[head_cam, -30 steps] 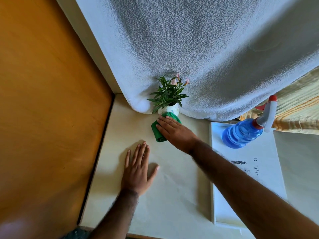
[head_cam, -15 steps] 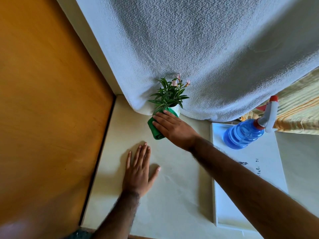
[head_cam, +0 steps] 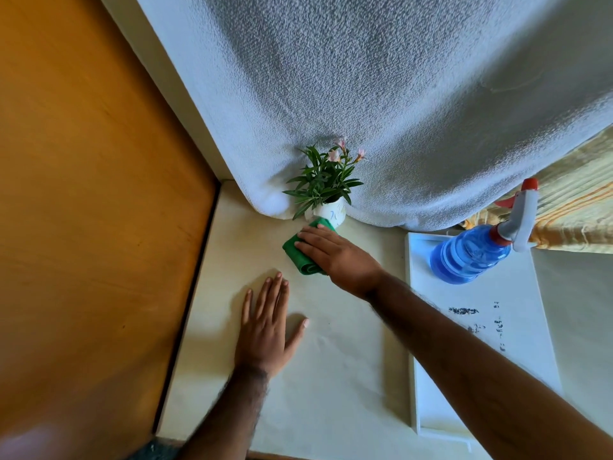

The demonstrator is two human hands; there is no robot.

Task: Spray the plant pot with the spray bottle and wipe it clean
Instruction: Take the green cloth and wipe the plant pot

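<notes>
A small white plant pot [head_cam: 332, 212] with green leaves and pink flowers stands at the back of the cream table, against a hanging white towel. My right hand [head_cam: 335, 255] lies flat on a folded green cloth [head_cam: 298, 254], pressing it against the pot's front and base. My left hand [head_cam: 267, 327] rests flat on the table, fingers spread, holding nothing. A blue spray bottle [head_cam: 471, 252] with a white and red trigger head stands to the right on a white tray [head_cam: 517, 327].
An orange wooden panel [head_cam: 99, 227] borders the table on the left. The white towel [head_cam: 398, 94] hangs behind the pot. Striped yellow fabric [head_cam: 577, 200] shows at the far right.
My right hand has slid the green cloth back down from the pot's left side to its base, uncovering more of the pot. My left hand stays put.
</notes>
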